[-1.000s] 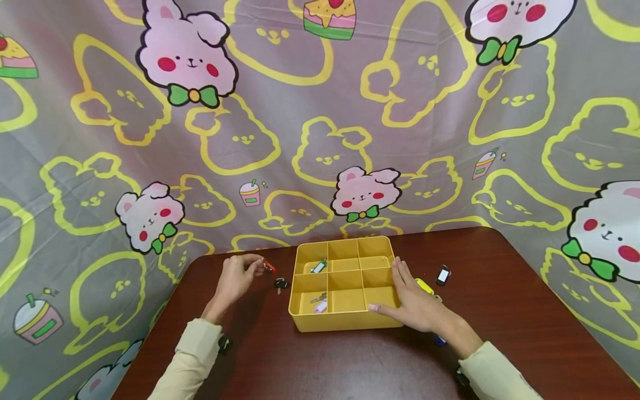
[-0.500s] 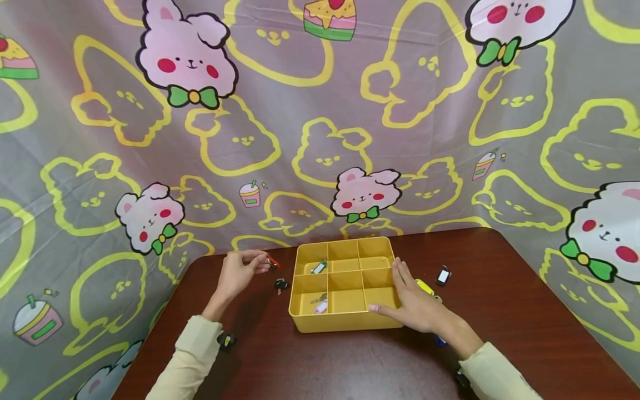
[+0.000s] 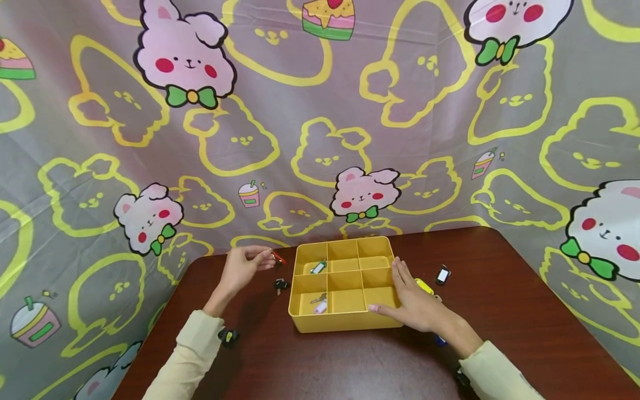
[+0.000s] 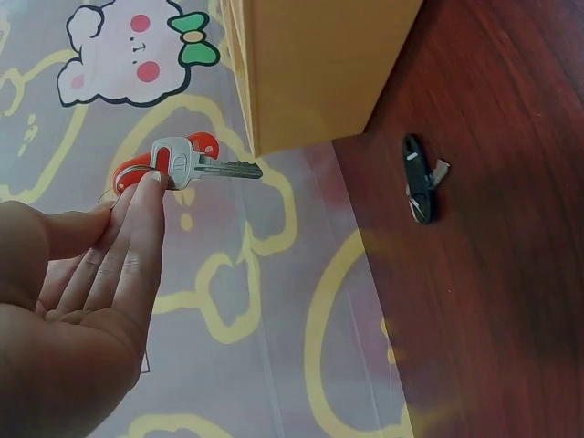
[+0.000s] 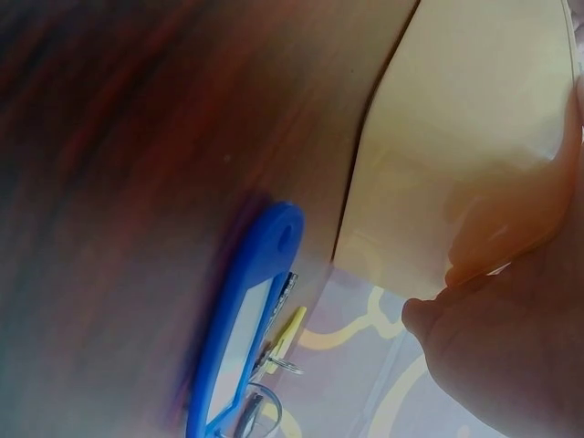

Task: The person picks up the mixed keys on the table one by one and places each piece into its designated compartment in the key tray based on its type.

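Patterned cloth (image 3: 280, 111) stands behind a dark wooden table (image 3: 520, 316), which bears a yellow six-compartment tray (image 3: 345, 322). Right hand (image 3: 417, 304), fingers extended, rests against the tray's right side. Left hand (image 3: 241, 268), left of the tray, pinches a red key tag (image 3: 279, 257), its key (image 4: 187, 166) jutting past the fingertips. Good technique probably means a light, firm pinch and a steady right hand. Compared with one second earlier, the left hand and red key tag are nearer the tray; the right hand appears unmoved.
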Available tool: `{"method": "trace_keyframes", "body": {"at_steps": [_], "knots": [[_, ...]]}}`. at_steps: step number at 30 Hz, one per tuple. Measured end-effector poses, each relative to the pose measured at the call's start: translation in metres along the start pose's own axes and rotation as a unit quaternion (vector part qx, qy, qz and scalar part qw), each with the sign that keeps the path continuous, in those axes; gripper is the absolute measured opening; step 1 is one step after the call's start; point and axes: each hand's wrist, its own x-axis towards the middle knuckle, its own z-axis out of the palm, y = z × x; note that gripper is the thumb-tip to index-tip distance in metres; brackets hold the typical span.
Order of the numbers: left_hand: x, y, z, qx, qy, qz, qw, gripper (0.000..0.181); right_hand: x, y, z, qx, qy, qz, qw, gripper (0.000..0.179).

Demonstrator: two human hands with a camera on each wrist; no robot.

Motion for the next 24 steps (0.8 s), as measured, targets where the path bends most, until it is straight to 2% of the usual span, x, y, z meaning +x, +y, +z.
{"method": "trace_keyframes", "body": {"at_steps": [7, 12, 24], "knots": [[0.004, 0.013, 0.002, 0.004, -0.016, -0.017, 0.9997, 0.03, -0.001, 0.001, -0.002, -0.004, 0.001, 0.0, 1.0, 0.13], [0.007, 0.021, 0.004, -0.005, -0.021, -0.012, 0.9997, 0.029, -0.002, 0.0, -0.003, -0.001, 0.002, -0.001, 1.0, 0.129], [0.014, 0.028, 0.012, -0.027, -0.021, -0.013, 0.9993, 0.03, -0.001, -0.001, -0.001, -0.01, 0.004, -0.003, 0.9999, 0.13]]}}
